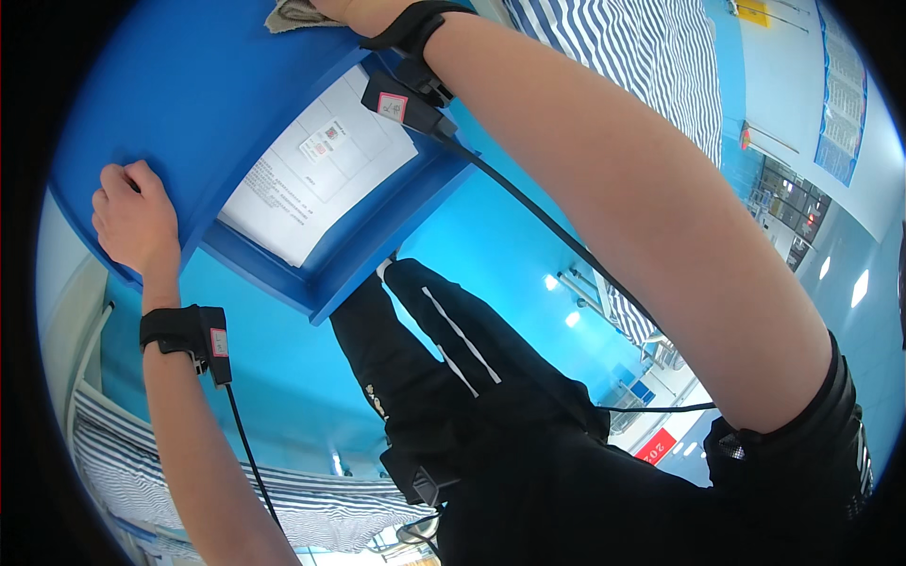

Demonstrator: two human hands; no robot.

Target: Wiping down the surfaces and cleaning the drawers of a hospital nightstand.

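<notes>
My left hand (138, 219) rests on the blue top of a bedside cabinet (233, 78), near its left edge. Its fingers are curled in, and I see nothing in them. At the top rim of the view, my right hand (357, 13) is on a grey-beige cloth (301, 17) lying against the same blue surface; its fingertips are cut off by the frame. Below the top, a blue drawer (382, 233) is pulled out towards me. Printed papers (318, 170) lie in it, with a small label sticker (324, 140) on top.
Beds with blue-and-white striped bedding stand to the right (637, 64) and the left (283, 495). Black cables (552, 219) run from the wrist-worn devices along both arms. The drawer juts out over the light blue floor (453, 233), just before my legs.
</notes>
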